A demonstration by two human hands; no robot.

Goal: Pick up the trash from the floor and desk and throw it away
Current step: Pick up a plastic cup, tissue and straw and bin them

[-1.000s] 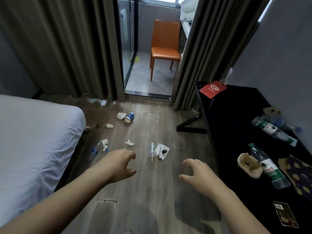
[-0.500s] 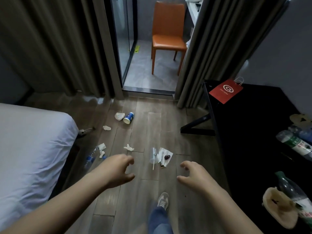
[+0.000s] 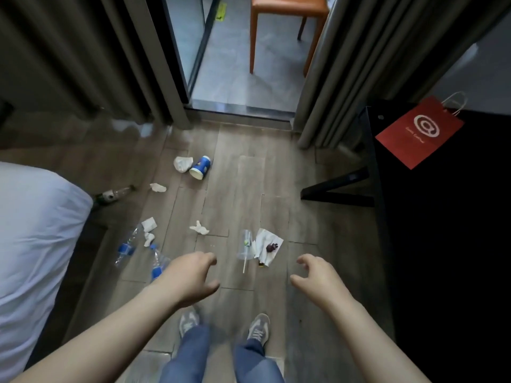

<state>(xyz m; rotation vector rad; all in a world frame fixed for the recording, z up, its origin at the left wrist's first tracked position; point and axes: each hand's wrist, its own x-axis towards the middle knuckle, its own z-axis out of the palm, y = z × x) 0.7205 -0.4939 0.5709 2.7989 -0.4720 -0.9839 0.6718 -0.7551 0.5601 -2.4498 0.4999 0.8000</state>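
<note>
Trash lies scattered on the wooden floor. A clear plastic cup with a straw (image 3: 245,247) and a stained white napkin (image 3: 267,246) lie just ahead of my hands. Farther off are a blue paper cup (image 3: 201,167), crumpled tissues (image 3: 182,163) (image 3: 199,227) (image 3: 149,224), and clear bottles with blue labels (image 3: 125,246) by the bed. A green glass bottle (image 3: 112,194) lies half under the bed. My left hand (image 3: 190,277) and my right hand (image 3: 316,276) hover above the floor, fingers loosely curled, holding nothing.
A white bed (image 3: 33,233) fills the left. A black desk (image 3: 448,217) stands on the right with a red paper bag (image 3: 419,132) on it. Curtains frame a glass door; an orange chair (image 3: 284,12) stands beyond. My shoes (image 3: 258,326) are on the floor below.
The view has tilted down and moved forward toward the trash. The desk's bottles have left the view; my feet and legs now show. Both hands stay empty in front.
</note>
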